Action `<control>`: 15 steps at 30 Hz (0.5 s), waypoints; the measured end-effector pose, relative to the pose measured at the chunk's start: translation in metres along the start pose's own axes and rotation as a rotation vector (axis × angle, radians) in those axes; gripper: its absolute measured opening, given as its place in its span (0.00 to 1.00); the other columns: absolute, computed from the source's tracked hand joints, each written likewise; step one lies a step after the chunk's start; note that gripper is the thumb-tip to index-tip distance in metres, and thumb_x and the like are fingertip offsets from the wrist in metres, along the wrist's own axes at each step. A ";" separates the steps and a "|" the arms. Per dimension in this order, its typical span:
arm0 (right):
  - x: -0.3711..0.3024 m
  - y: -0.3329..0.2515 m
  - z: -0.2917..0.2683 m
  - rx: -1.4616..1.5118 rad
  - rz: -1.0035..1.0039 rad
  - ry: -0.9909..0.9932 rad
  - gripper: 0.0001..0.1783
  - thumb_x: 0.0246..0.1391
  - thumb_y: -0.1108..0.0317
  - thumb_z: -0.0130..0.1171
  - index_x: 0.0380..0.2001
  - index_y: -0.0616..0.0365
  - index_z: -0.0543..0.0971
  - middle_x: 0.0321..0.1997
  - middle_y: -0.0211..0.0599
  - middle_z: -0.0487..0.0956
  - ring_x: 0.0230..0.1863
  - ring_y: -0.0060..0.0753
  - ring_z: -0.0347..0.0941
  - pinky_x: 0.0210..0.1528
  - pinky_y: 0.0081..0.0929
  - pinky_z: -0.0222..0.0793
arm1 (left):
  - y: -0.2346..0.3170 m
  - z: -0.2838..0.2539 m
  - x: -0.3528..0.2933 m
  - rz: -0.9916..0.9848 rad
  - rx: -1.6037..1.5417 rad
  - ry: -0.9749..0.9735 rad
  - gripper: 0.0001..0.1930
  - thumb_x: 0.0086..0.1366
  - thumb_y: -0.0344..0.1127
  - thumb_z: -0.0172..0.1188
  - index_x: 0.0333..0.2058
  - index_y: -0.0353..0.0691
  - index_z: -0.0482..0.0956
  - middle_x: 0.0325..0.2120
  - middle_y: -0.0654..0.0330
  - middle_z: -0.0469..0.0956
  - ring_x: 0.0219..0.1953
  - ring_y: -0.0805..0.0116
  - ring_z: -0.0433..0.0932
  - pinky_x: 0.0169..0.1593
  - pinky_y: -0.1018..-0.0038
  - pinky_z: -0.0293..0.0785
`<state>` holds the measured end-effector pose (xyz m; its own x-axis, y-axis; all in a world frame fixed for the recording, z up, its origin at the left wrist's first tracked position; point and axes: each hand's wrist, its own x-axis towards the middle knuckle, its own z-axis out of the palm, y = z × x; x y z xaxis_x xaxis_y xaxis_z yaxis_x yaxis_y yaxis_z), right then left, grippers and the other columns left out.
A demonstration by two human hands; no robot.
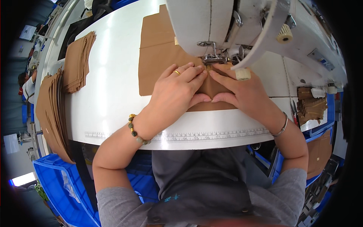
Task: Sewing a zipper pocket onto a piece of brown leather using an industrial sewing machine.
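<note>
A brown fabric piece [214, 90] lies under the presser foot [213, 59] of a white sewing machine [199, 23], its near edge towards me. My left hand [178, 86], with a gold ring, presses on the cloth from the left, fingertips close to the foot. From the right, my right hand [239, 85] rests on the same cloth, index finger reaching towards the foot. The two thumbs almost touch, and with the index fingers they frame a raised patch of cloth. Both hands have thumb and index spread. A larger brown panel [157, 64] spreads flat beyond my left hand.
Brown fabric stacks [78, 62] lie at the table's left, one pile [53, 109] hanging over the edge. A ruler strip [177, 135] follows the front edge. Blue crates [62, 185] stand below left. At right are small brown pieces [312, 106] and dark-handled tools [295, 113].
</note>
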<state>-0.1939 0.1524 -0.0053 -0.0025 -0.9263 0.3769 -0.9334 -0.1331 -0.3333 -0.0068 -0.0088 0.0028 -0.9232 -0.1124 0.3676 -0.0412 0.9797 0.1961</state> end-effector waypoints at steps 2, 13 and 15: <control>0.001 0.000 0.000 0.000 0.009 0.002 0.36 0.45 0.50 0.75 0.56 0.57 0.84 0.58 0.44 0.82 0.60 0.52 0.76 0.69 0.45 0.68 | 0.000 0.000 -0.001 0.000 0.000 0.007 0.32 0.58 0.52 0.71 0.56 0.37 0.83 0.56 0.58 0.82 0.57 0.56 0.81 0.64 0.56 0.75; -0.002 0.005 -0.011 0.715 0.291 0.035 0.22 0.58 0.63 0.72 0.54 0.59 0.85 0.54 0.42 0.84 0.59 0.46 0.77 0.66 0.38 0.69 | 0.001 0.004 -0.003 -0.025 0.025 -0.015 0.29 0.60 0.53 0.70 0.57 0.45 0.84 0.57 0.59 0.81 0.64 0.56 0.77 0.65 0.53 0.74; 0.001 0.011 -0.014 0.958 0.353 0.067 0.18 0.61 0.65 0.70 0.52 0.60 0.85 0.52 0.41 0.84 0.58 0.45 0.78 0.65 0.37 0.70 | 0.003 0.004 -0.005 -0.026 0.031 -0.012 0.29 0.60 0.53 0.70 0.57 0.46 0.84 0.57 0.60 0.81 0.65 0.57 0.77 0.65 0.52 0.74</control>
<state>-0.2095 0.1550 0.0030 -0.2691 -0.9495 0.1613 -0.1967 -0.1097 -0.9743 -0.0036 -0.0045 -0.0022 -0.9262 -0.1365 0.3514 -0.0775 0.9812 0.1769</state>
